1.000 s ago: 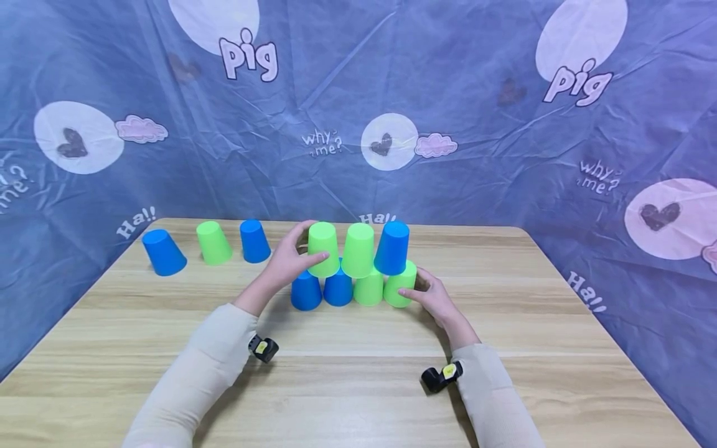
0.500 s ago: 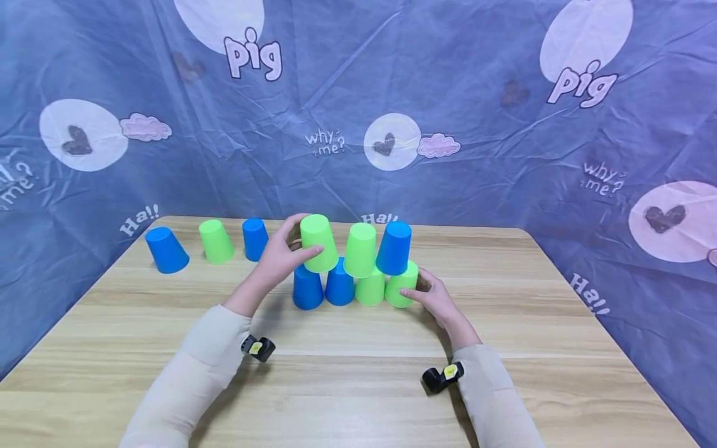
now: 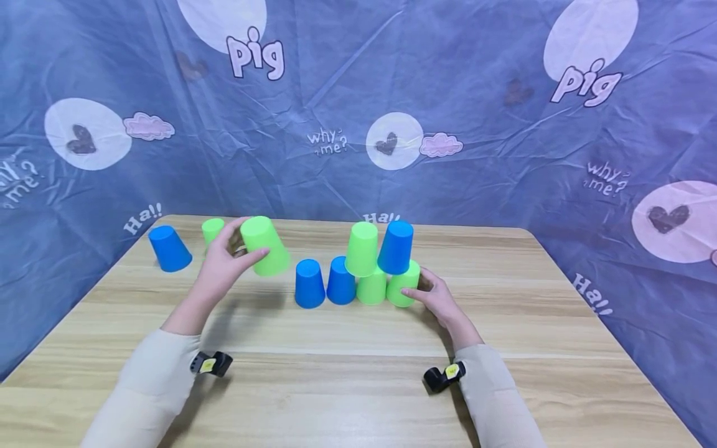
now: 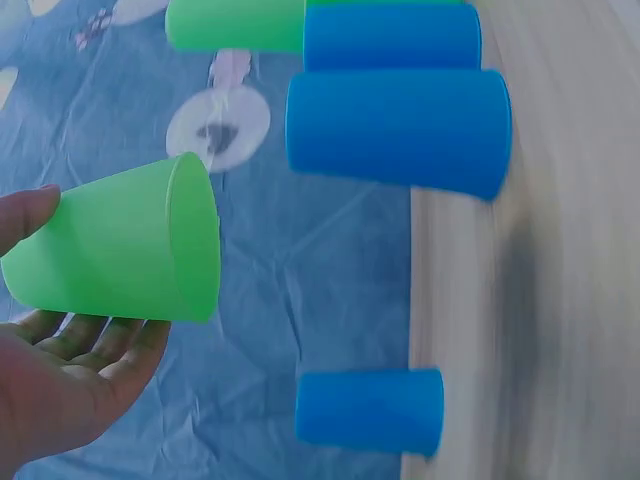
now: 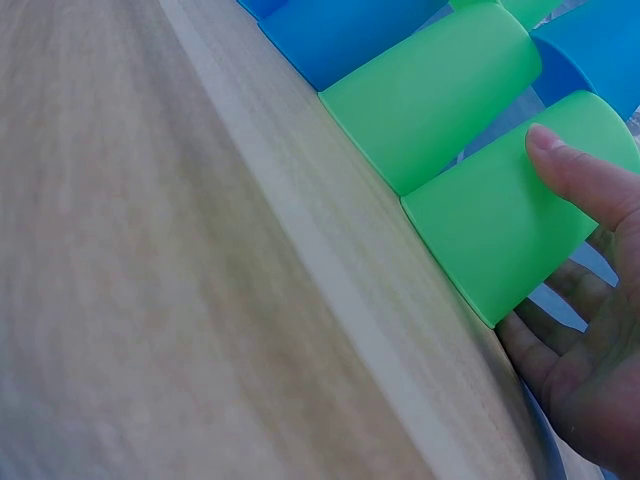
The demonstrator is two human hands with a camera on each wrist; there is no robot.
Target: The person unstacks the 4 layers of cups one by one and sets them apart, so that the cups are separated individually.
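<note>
My left hand point(image 3: 220, 266) holds a green cup point(image 3: 264, 247) upside down in the air, thumb on one side and fingers on the other, left of a cup stack. In the left wrist view, the raised cup's open rim point(image 4: 195, 240) faces right. My right hand point(image 3: 441, 303) has thumb and fingers around the green cup point(image 3: 399, 287) at the right end of the bottom row. Left of it stand a green cup point(image 3: 371, 289), a blue cup point(image 3: 342, 283) and an end blue cup point(image 3: 310, 285). On top sit a green cup point(image 3: 362, 251) and a blue cup point(image 3: 396, 248).
At the back left of the wooden table point(image 3: 358, 398) stand a blue cup point(image 3: 170, 249) and a green cup point(image 3: 212, 229), the latter partly covered by my left hand. Another blue cup point(image 4: 370, 410) shows low in the left wrist view. A printed blue cloth point(image 3: 330, 186) hangs behind.
My left hand has lifted the green cup off the upper row's left end and carried it left, uncovering the two blue cups below. My right hand stays on its cup.
</note>
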